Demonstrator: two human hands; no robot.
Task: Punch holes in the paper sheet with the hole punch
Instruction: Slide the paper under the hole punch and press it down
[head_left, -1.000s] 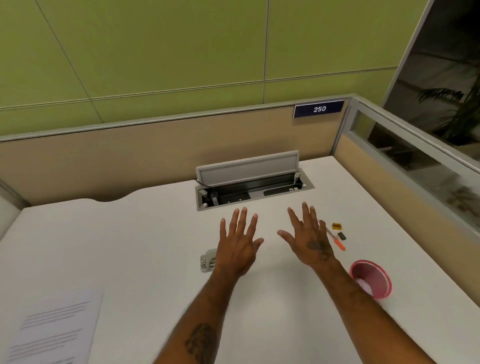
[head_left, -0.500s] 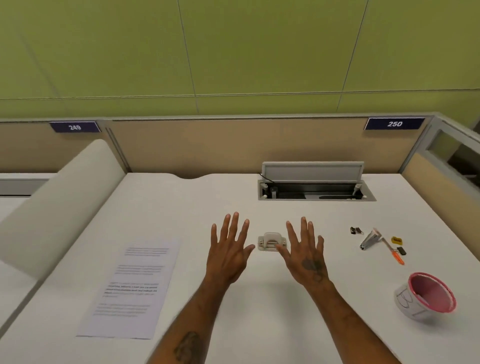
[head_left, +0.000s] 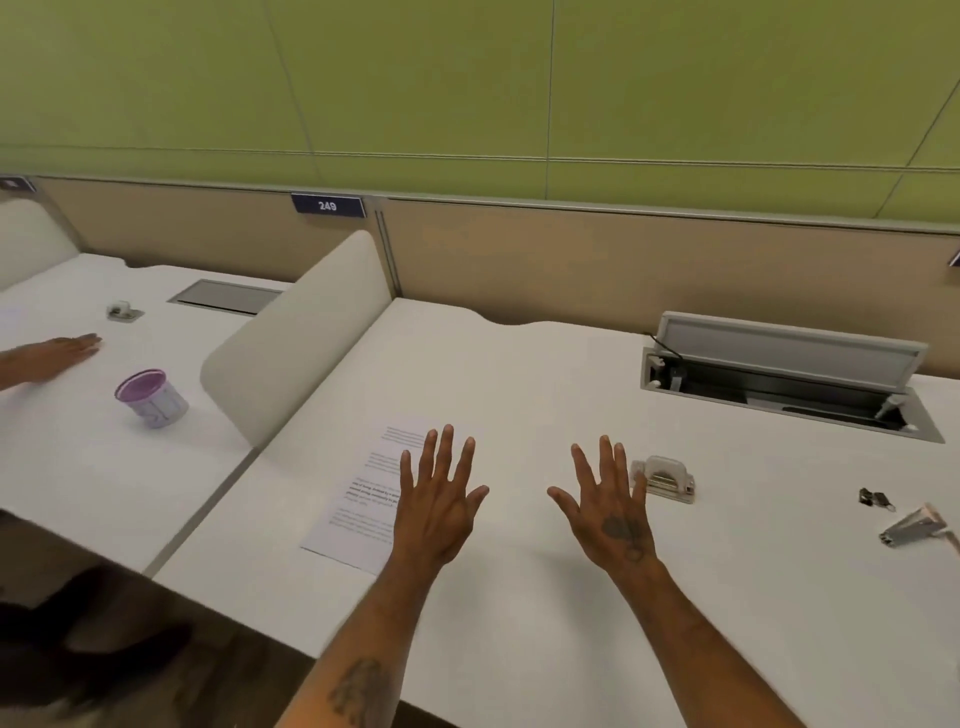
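Observation:
A printed paper sheet (head_left: 363, 499) lies flat on the white desk (head_left: 519, 395), left of centre. My left hand (head_left: 439, 501) hovers palm down with fingers spread, covering the sheet's right edge. A small grey hole punch (head_left: 667, 478) sits on the desk to the right. My right hand (head_left: 608, 506) is spread open just left of the punch, its fingers overlapping the punch's left end in view. Neither hand holds anything.
An open cable tray (head_left: 789, 379) is set into the desk at the back right. Black binder clips (head_left: 875, 500) and a stapler (head_left: 914, 527) lie at the far right. A beige divider (head_left: 301, 338) separates a neighbouring desk with a purple cup (head_left: 150, 397), another punch (head_left: 122, 310) and another person's hand (head_left: 57, 353).
The view has swung left: the paper sheet now lies under my left hand and the punch is to the right of my right hand. The pink cup has left the view.

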